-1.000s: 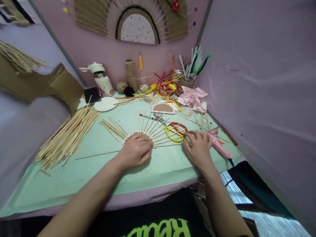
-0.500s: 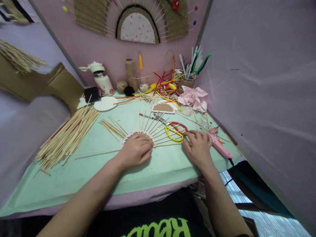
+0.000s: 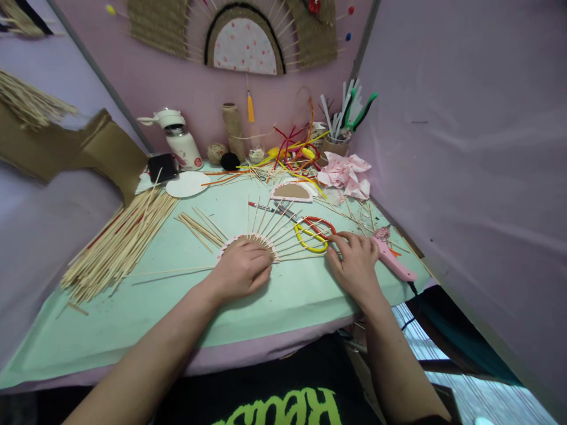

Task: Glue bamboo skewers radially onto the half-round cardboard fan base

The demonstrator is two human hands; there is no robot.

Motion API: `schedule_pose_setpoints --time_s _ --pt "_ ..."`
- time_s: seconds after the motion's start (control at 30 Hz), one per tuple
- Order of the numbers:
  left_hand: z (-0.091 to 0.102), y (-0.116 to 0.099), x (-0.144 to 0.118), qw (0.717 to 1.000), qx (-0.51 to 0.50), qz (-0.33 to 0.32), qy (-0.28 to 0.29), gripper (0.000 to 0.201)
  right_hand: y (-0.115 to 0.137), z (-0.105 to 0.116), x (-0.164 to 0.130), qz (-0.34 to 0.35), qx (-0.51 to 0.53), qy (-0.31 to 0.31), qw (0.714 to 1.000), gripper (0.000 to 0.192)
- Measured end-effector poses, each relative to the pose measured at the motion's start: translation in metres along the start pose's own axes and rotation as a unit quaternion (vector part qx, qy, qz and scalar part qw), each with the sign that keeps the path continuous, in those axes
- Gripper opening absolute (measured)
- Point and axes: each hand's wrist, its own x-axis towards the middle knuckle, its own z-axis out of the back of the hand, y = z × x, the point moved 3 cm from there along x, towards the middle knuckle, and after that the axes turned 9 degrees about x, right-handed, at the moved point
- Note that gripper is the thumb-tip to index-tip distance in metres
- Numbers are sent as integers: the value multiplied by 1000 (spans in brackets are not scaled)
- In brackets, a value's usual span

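Observation:
My left hand (image 3: 243, 264) rests over a half-round cardboard piece (image 3: 225, 243) with a pink-and-white rim, its fingers bent and pressing it to the table. Thin wooden sticks (image 3: 277, 222) fan out from this piece to the back and right. One long stick (image 3: 170, 272) points left from beside the hand. My right hand (image 3: 354, 260) lies at the outer ends of the right-hand sticks, fingers spread and slightly curved. Scissors (image 3: 310, 247) with red and yellow handles lie under the sticks, close to the right fingertips. A red-tipped pen (image 3: 261, 206) is beside the blades.
A pink glue gun (image 3: 396, 265) lies right of my right hand. On the left is a big pile of sticks (image 3: 119, 248). Behind are a second half-round piece (image 3: 291, 191), crumpled pink cloth (image 3: 345, 175), a white bottle (image 3: 182, 144) and twine (image 3: 233, 131).
The whole view has shifted slightly. Both hands keep their places on the half-round piece and at the stick ends.

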Motion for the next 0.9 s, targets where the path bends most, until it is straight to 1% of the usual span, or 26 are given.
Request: schedule_pose_setpoints --time_s 0.1,0.27,0.37,0.43,0.47,0.53,0.6,0.67,0.77,0.9 --pt "1 -1 0 1000 13 -18 -1 19 0 0 0 2 -1 1 1000 30" --pt "1 -1 1 1000 24 -12 8 18 0 0 -1 0 -2 4 1000 30" --pt "1 -2 0 1000 19 -10 -5 16 0 0 -1 -2 -2 5 1000 29" --pt "3 -2 -1 999 9 -9 -33 15 0 0 -1 -2 -2 4 1000 29" --pt "4 -2 -2 998 4 -2 -57 17 0 0 0 -2 -1 3 1000 29" --pt "8 0 -4 992 2 30 -123 22 0 0 0 -3 0 2 1000 30" --pt "11 3 -6 979 12 73 -188 25 0 0 0 -4 3 0 1000 31" --pt "12 5 -8 969 24 102 -222 25 0 1 0 -5 4 -2 1000 33" --pt "9 7 -10 969 26 111 -220 22 -1 0 -1 -8 4 1 1000 35" --pt "6 9 -11 976 3 123 -177 18 -2 -1 -2 -5 11 -1 1000 38"
